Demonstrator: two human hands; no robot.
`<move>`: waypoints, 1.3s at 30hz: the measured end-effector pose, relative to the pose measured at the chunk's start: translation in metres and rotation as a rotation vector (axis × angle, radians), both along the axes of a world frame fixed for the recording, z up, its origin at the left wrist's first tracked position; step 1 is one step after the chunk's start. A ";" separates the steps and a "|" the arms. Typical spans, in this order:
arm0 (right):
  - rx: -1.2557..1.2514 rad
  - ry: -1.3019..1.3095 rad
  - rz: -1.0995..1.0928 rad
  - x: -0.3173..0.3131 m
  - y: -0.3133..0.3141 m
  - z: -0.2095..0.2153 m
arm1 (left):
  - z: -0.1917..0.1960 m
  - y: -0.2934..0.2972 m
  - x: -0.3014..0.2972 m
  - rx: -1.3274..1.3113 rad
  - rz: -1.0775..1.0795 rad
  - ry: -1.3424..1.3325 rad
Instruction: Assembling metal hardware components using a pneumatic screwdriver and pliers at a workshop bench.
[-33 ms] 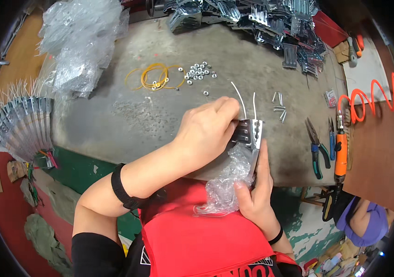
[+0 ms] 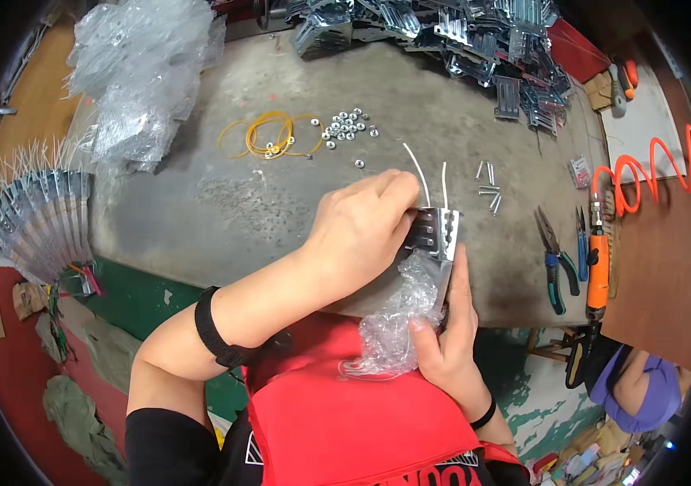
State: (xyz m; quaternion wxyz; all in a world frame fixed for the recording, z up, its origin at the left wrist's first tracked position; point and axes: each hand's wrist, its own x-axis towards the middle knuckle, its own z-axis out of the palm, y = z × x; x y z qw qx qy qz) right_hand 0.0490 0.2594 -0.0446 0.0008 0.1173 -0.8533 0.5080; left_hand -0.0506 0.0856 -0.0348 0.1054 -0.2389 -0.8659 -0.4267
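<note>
Over the front of the table, I hold a slotted shiny metal part (image 2: 425,229) with two white wires (image 2: 416,172) sticking up from its far end. My left hand (image 2: 361,223) is closed at the part's left edge, its fingertips partly hidden. My right hand (image 2: 452,340) wraps round the right side and lower end, fingers along the edge and thumb across the front. A crumpled clear plastic bag (image 2: 400,312) covers the lower portion of the part and hangs toward my red apron (image 2: 353,421).
Silver nuts (image 2: 345,125), yellow rubber bands (image 2: 268,134) and screws (image 2: 489,191) lie beyond my hands. Pliers (image 2: 554,259) and an orange air screwdriver (image 2: 598,271) are at right. Metal parts (image 2: 475,49) pile up behind; bagged wired pieces (image 2: 46,211) fan out left, below plastic bags (image 2: 139,81).
</note>
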 end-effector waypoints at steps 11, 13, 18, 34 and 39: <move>0.025 0.104 0.032 0.000 -0.005 -0.004 | 0.008 -0.001 0.005 -0.062 0.027 -0.002; 0.018 0.154 0.024 -0.003 -0.006 -0.005 | 0.006 -0.003 0.006 -0.046 0.083 -0.083; 0.134 0.103 -0.033 0.005 -0.005 -0.017 | 0.011 0.016 -0.004 -0.193 0.042 0.013; -0.049 0.687 -0.409 -0.009 -0.034 -0.039 | 0.009 0.013 0.057 0.062 -0.114 -0.045; -0.073 0.752 -0.432 -0.007 -0.038 -0.034 | 0.008 0.013 0.067 0.037 -0.154 0.028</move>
